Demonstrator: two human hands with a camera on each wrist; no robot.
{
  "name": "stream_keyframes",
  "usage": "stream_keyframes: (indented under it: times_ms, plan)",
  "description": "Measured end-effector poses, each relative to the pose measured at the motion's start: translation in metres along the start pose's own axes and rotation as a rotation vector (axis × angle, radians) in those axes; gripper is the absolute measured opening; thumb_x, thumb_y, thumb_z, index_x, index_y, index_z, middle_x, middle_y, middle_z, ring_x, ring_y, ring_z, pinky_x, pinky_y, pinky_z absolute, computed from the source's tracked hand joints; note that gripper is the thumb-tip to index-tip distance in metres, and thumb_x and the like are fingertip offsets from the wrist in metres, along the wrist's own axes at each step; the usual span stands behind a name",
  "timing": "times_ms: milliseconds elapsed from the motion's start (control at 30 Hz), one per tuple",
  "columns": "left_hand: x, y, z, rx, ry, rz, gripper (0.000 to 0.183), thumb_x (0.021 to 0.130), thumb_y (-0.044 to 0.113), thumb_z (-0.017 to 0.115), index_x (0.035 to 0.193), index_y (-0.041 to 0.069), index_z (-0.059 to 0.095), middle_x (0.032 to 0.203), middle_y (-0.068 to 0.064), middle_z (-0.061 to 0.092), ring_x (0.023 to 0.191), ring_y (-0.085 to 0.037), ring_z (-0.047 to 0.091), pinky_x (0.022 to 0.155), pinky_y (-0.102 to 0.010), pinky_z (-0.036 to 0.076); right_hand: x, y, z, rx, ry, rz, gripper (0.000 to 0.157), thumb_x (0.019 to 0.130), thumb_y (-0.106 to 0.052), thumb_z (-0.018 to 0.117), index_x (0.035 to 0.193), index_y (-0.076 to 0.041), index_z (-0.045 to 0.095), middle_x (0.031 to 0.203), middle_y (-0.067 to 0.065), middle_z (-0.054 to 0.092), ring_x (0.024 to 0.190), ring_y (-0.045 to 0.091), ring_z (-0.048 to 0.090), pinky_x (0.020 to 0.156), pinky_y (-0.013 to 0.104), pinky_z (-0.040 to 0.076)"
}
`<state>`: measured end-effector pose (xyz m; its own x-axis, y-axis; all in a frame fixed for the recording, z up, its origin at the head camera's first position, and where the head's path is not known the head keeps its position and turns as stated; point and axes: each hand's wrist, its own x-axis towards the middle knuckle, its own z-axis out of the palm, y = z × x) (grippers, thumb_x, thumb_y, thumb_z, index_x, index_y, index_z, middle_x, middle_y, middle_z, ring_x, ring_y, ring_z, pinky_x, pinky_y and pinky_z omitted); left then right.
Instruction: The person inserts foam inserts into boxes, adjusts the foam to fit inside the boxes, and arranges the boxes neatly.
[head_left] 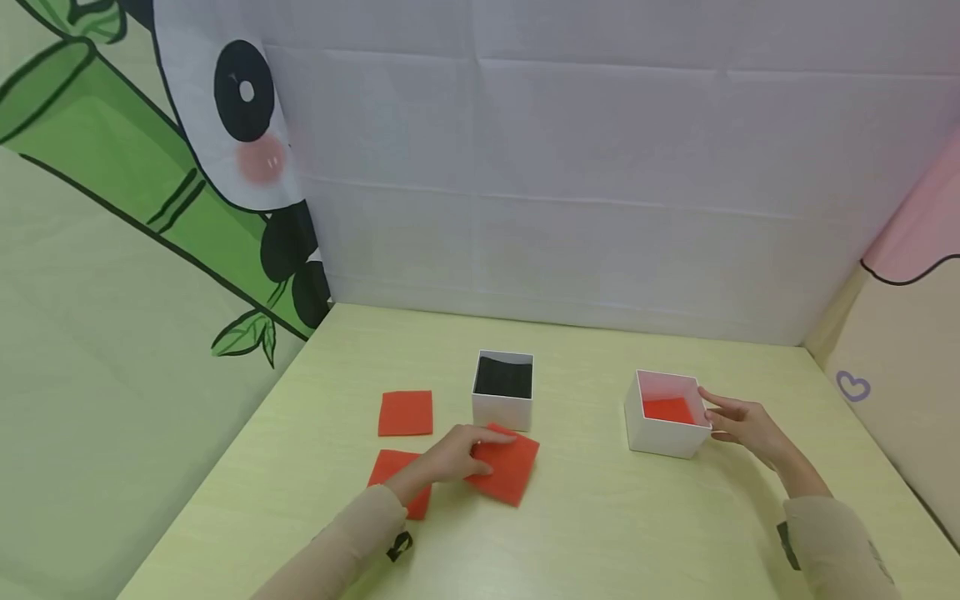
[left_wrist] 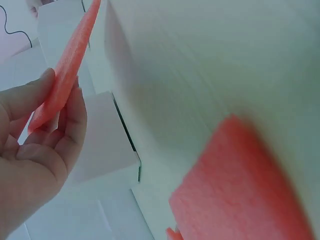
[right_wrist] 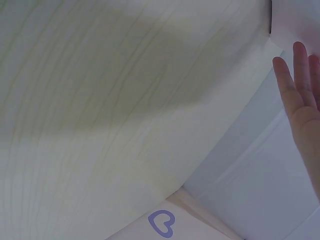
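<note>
The left hand [head_left: 453, 454] covers part of the held red square [head_left: 508, 471], pinching it between thumb and fingers above the table [head_left: 592, 517], before the black-filled box [head_left: 502, 412]; its forearm hides part of the lower red square [head_left: 386, 467]. The right hand [head_left: 750, 429], fingers nearly straight, touches the right box [head_left: 660, 438], whose wall partly conceals the red piece inside [head_left: 670, 410]. The held square, lacking a clear long axis, sits turned askew, its far edge slanting down rightward.
</note>
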<state>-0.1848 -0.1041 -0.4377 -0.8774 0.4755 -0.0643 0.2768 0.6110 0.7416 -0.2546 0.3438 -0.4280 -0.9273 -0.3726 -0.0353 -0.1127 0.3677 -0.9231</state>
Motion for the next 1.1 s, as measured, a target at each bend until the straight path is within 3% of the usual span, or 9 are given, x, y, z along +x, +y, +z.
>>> stream_keyframes:
  times_ms: [167,233,333,500,800,1000,1100]
  plan:
    - [0.003,0.008,0.004,-0.055,0.010,0.033,0.048,0.078,-0.001,0.066,0.121,0.017,0.059,0.110,-0.002,0.052,0.084,-0.015,0.045,0.059,-0.021,0.042,0.000,0.001,0.000,0.032,0.008,-0.001,0.051,0.088,-0.009,0.056,0.130,0.006,0.032,0.117,0.006,0.054,0.086,0.002,0.059,0.073,0.032,0.049]
    - [0.005,0.012,0.006,-0.079,0.011,0.043,0.048,0.078,-0.001,0.065,0.122,0.016,0.058,0.105,-0.001,0.052,0.074,-0.014,0.044,0.053,-0.021,0.040,0.000,0.001,0.000,0.039,0.009,-0.004,0.050,0.088,-0.010,0.056,0.130,0.005,0.032,0.115,0.001,0.054,0.086,0.003,0.059,0.073,0.033,0.049]
    - [0.007,0.019,0.009,-0.106,0.011,0.045,0.048,0.079,0.000,0.065,0.123,0.015,0.056,0.100,0.001,0.051,0.067,-0.011,0.042,0.051,-0.020,0.037,0.001,0.001,-0.001,0.033,0.008,-0.003,0.051,0.088,-0.011,0.056,0.130,0.006,0.031,0.117,0.008,0.053,0.086,0.003,0.059,0.073,0.034,0.049]
    - [0.014,0.026,0.018,-0.144,0.011,0.068,0.048,0.080,0.003,0.066,0.125,0.015,0.055,0.107,0.002,0.052,0.070,-0.010,0.045,0.055,-0.020,0.040,0.001,0.002,-0.001,0.027,0.010,0.005,0.052,0.088,-0.011,0.056,0.130,0.006,0.031,0.121,0.017,0.050,0.086,0.004,0.059,0.073,0.035,0.049]
    - [0.030,0.039,0.028,-0.201,0.041,0.102,0.046,0.084,0.005,0.061,0.127,0.016,0.052,0.121,0.001,0.050,0.096,-0.013,0.048,0.072,-0.023,0.045,0.000,0.003,-0.002,0.026,0.009,-0.001,0.052,0.088,-0.011,0.056,0.131,0.005,0.030,0.122,0.022,0.047,0.087,0.004,0.059,0.074,0.035,0.049]
    - [0.042,0.049,0.031,-0.226,0.045,0.098,0.042,0.088,0.002,0.053,0.127,0.015,0.051,0.123,-0.001,0.049,0.099,-0.015,0.047,0.074,-0.022,0.044,0.002,0.004,-0.001,0.022,0.010,0.015,0.055,0.089,-0.013,0.055,0.131,0.007,0.027,0.126,0.035,0.036,0.087,0.003,0.058,0.074,0.035,0.048]
    - [0.046,0.055,0.032,-0.260,0.045,0.088,0.043,0.088,-0.002,0.047,0.128,0.013,0.049,0.124,-0.003,0.048,0.101,-0.018,0.047,0.074,-0.023,0.044,0.002,0.005,-0.002,0.024,0.008,0.017,0.054,0.089,-0.012,0.055,0.131,0.007,0.027,0.126,0.035,0.037,0.087,0.002,0.058,0.074,0.035,0.048]
